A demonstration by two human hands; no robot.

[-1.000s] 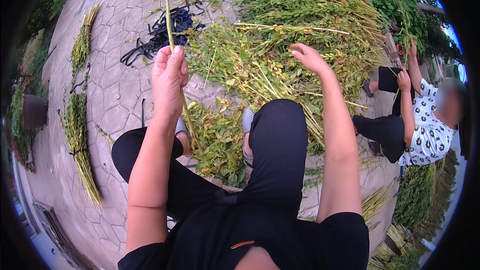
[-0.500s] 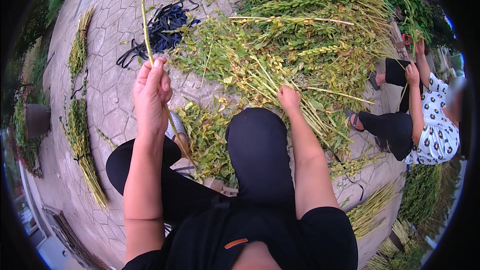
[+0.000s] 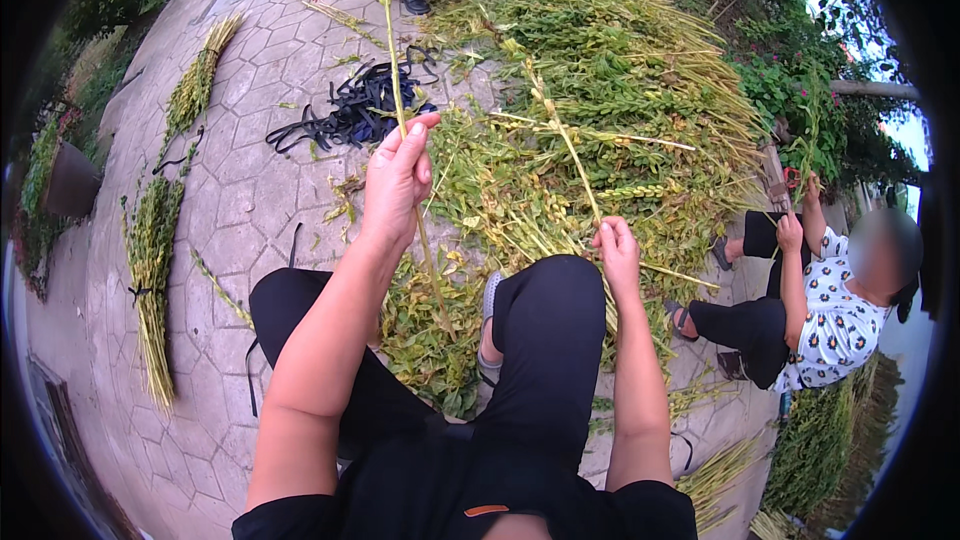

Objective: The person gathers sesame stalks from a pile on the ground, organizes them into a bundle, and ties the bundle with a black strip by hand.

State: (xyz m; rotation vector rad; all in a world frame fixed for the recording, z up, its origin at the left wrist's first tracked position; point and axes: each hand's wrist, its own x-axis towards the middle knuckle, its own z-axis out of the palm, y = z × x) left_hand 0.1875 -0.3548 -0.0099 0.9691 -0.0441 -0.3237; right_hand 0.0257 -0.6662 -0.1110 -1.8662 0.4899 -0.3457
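Long, slim yellow-green plant stalk (image 3: 394, 50) is gripped by left hand (image 3: 400, 178), extending above and below it | thin, pod-studded pale-yellow stalk (image 3: 568, 148) is pinched by right hand (image 3: 618, 254), slanting up-left | loose yellow-green leaves (image 3: 420, 360) are spread beneath

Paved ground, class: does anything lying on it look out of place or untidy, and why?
The dark straps lie in a tangled heap on the paving beyond the left hand, rather than laid straight. One stray stalk lies alone, apart from the tied bundle to its left.
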